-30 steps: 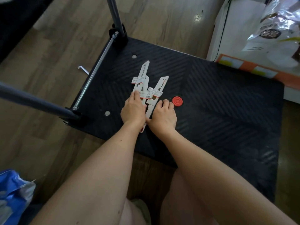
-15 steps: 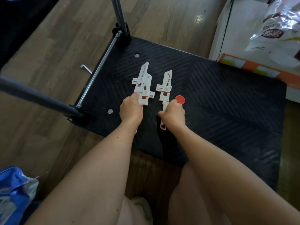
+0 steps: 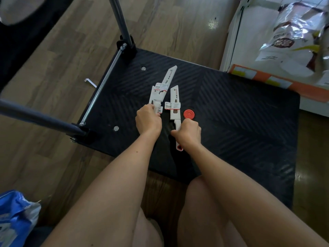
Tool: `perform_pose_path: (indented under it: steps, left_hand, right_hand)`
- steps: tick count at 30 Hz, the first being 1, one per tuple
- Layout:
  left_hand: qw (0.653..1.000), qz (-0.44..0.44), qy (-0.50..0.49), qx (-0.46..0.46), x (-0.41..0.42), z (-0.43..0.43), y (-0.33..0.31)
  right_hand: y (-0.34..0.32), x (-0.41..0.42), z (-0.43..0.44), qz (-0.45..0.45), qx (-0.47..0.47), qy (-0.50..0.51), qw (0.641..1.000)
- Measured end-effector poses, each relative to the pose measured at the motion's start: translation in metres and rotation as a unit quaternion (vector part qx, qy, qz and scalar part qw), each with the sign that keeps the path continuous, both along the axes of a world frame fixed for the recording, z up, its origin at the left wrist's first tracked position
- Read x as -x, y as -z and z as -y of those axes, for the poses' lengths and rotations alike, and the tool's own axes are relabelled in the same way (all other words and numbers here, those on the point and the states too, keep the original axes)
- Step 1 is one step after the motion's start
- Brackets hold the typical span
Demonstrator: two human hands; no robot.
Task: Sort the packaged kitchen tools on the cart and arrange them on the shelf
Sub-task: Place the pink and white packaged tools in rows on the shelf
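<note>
Gripping with the left hand (image 3: 148, 120) the handle end of the longer packaged knife (image 3: 162, 88), tip angled away and rightward over the cart deck (image 3: 231, 131). Clutching with the right hand (image 3: 188, 133) the shorter packaged knife (image 3: 174, 106) mid-handle, pointing straight away, just beside a red disc (image 3: 189, 114). No seeing the fingertips under both hands, nor reading the label print

Black ribbed cart deck (image 3: 231, 113) on wood floor (image 3: 62, 68); red disc (image 3: 189, 114) atop.
</note>
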State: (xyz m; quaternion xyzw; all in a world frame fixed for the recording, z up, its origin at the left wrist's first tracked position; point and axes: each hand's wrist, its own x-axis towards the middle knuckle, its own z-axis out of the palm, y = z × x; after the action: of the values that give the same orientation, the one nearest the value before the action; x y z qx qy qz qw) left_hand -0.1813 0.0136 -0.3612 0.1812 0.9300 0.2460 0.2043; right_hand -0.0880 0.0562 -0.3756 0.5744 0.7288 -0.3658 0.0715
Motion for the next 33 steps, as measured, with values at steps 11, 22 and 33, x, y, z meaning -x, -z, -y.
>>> perform_pose_path:
  steps: [11, 22, 33]
  left_hand:
    - [0.999, 0.053, 0.004, 0.003, -0.033, 0.002, -0.159]
    - [0.997, 0.027, 0.060, -0.029, -0.080, -0.023, -0.440]
    - [0.986, -0.008, 0.145, -0.080, -0.155, -0.039, -0.605]
  right_hand:
    - [-0.159, -0.029, -0.024, -0.003, -0.037, 0.058, 0.998]
    - [-0.442, -0.079, -0.041, -0.034, -0.089, 0.084, 0.992]
    - [-0.611, -0.171, -0.051, -0.102, -0.123, 0.140, 0.977]
